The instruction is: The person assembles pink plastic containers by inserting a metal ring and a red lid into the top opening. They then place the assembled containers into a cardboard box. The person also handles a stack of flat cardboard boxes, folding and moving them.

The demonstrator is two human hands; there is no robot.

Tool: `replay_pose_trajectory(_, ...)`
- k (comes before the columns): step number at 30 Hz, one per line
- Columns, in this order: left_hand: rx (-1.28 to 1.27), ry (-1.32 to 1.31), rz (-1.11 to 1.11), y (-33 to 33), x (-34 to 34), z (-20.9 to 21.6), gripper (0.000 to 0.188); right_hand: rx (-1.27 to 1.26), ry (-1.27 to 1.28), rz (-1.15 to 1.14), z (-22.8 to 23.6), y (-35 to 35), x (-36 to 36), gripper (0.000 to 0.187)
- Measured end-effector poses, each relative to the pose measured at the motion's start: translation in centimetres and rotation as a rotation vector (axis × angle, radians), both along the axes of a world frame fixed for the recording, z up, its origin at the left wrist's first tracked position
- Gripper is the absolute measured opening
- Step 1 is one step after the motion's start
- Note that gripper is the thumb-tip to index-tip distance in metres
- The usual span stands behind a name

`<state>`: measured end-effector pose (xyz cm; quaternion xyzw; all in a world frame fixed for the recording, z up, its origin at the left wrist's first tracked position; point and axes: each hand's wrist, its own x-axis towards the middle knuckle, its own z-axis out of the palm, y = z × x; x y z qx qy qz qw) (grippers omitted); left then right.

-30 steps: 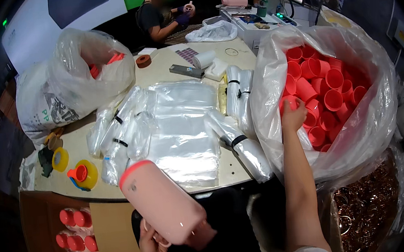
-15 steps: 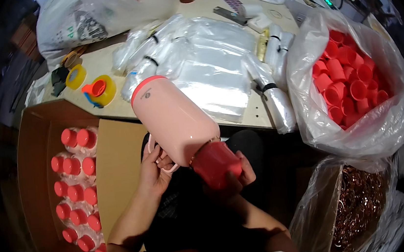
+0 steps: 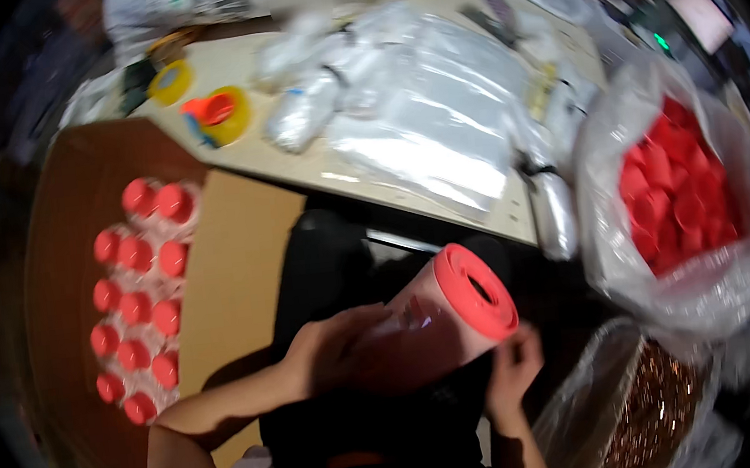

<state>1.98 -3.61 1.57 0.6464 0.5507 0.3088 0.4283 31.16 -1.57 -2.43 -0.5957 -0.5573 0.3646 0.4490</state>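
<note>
A pink insulated jug [image 3: 405, 345] lies tilted over my lap, its red-rimmed end [image 3: 475, 292] pointing up and right. That end has a dark round opening in its middle. My left hand [image 3: 336, 343] is closed around the other end of the jug, which is in shadow and partly hidden. Just below the red rim is my right hand [image 3: 514, 365], its fingers bent and smeared by motion; whether it touches the rim is unclear. The jug's handle and the red cup are out of sight.
Left stands a cardboard box [image 3: 238, 276] of bottles with red caps [image 3: 135, 307]. On the table [image 3: 287, 175] lie clear plastic bags [image 3: 432, 127] and yellow tape rolls [image 3: 170, 82]. At right are a bag [image 3: 608, 237] of red cups [image 3: 677, 193] and a lined box of coppery pieces [image 3: 650, 411].
The jug has swung down and round, so its red-rimmed end now points right. My right hand has moved off the red cup, which no longer shows. The view has shifted.
</note>
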Motion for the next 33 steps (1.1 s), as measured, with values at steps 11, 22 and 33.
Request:
replay_pose_trajectory(11, 0.487, 0.189, -0.019, 21.6, 4.9, -6.2, 0.008, -0.198, 0.341, 0.763, 3.0, 12.0, 1.9, 0.055)
replay_pose_trajectory(22, 0.076, 0.334, -0.012, 29.3, 4.8, -10.8, 0.024, -0.496, 0.355, 0.766, 1.7, 18.7, -0.2, 0.015)
replay_pose_trajectory(33, -0.243, -0.555, 0.062, 22.4, 9.5, -3.1, 0.029, -0.223, 0.584, 0.151, -2.4, 18.7, -1.9, 0.007)
